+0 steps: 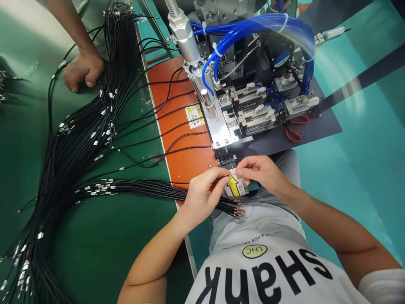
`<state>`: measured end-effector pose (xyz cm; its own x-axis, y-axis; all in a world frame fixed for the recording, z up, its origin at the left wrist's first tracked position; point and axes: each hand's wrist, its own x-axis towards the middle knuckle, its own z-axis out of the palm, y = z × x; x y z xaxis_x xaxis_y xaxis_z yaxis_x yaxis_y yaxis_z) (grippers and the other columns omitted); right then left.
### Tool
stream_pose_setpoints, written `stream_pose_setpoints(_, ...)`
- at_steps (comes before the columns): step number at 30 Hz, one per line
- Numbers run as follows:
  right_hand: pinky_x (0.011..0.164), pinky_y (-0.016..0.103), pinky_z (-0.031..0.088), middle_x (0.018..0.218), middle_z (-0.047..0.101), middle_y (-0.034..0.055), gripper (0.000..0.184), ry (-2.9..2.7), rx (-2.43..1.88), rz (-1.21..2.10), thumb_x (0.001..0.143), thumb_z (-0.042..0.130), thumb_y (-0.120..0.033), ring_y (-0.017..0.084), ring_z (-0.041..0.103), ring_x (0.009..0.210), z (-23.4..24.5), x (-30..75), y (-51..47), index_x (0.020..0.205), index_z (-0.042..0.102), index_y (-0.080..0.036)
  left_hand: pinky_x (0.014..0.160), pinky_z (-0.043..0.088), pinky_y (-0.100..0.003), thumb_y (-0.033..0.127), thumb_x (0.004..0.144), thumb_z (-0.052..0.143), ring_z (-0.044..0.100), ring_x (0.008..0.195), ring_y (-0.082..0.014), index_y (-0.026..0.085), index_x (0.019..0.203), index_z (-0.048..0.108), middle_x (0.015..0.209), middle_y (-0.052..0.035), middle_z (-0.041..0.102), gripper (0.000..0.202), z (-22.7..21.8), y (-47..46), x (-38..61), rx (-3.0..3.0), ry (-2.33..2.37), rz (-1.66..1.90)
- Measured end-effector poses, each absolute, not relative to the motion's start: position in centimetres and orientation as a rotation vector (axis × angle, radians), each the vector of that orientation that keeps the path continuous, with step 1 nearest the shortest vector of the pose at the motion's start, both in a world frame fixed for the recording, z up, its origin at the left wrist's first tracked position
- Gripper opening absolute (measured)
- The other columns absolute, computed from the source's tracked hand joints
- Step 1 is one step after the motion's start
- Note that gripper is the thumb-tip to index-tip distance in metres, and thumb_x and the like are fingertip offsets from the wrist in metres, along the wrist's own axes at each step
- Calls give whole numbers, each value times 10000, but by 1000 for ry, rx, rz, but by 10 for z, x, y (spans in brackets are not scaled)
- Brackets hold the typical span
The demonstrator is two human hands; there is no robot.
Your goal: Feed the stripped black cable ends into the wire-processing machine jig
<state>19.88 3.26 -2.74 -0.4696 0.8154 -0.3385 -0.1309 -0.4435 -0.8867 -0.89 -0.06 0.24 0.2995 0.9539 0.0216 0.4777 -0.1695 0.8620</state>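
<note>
Far left: a co-worker's fisted hand rests on the green table mat, among loose black cables with metal tips.
Open room: bare mat below the cables; the orange metal plate borders it.
Left hand: thumb and forefinger pinch the thin stripped wire end, just below the grey metal machine.
Right hand: fingertips closed on the same wire end, meeting the left fingers.

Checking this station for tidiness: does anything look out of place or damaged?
Red-handled scissors lie half tucked under the machine, blades hidden. The black cables sprawl in a loose tangle over the green mat. Nothing looks damaged.
</note>
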Motion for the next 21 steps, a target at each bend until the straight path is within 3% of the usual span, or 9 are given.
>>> stream_pose_setpoints(3, 572, 260, 460, 740, 674, -4, 126, -1263, -1136, 1774, 848, 727, -315, 112, 559, 591, -19, 197, 27, 829, 721, -191, 662, 516, -220, 178, 909, 617, 627, 706, -111, 184, 997, 650, 882, -27, 707, 94, 1, -4, -7, 1894, 1341, 801)
stream_pose_setpoints(7, 598, 299, 470, 845, 716, 23, 72, -1593, -1172, 1197, 885, 670, -255, 153, 613, 693, -13, 194, 17, 865, 735, -233, 643, 512, -210, 187, 909, 613, 615, 672, -101, 181, 979, 639, 839, -19, 692, 75, 0, -8, -3, 1905, 1406, 822)
stream_pose_setpoints(13, 709, 356, 456, 1017, 764, 18, 210, -2105, -1025, 549, 895, 654, -203, 186, 687, 829, -35, 197, 3, 1061, 723, -311, 575, 484, -181, 213, 916, 612, 570, 594, -73, 176, 920, 614, 725, 16, 640, 37, -3, -11, 4, 1694, 1454, 883)
stream_pose_setpoints(17, 706, 347, 449, 980, 766, 1, 175, -2097, -941, 631, 886, 665, -195, 167, 673, 781, -39, 196, 3, 1012, 721, -303, 586, 478, -180, 209, 910, 625, 571, 621, -71, 175, 916, 607, 735, 23, 632, 40, -3, -9, 5, 1611, 1451, 938)
stream_pose_setpoints(21, 626, 302, 465, 812, 714, 18, 46, -1619, -1135, 1171, 877, 688, -254, 151, 619, 693, -28, 194, 13, 847, 702, -222, 580, 472, -182, 202, 908, 630, 576, 632, -72, 174, 923, 614, 752, 18, 638, 36, -3, -9, 5, 1593, 1424, 926)
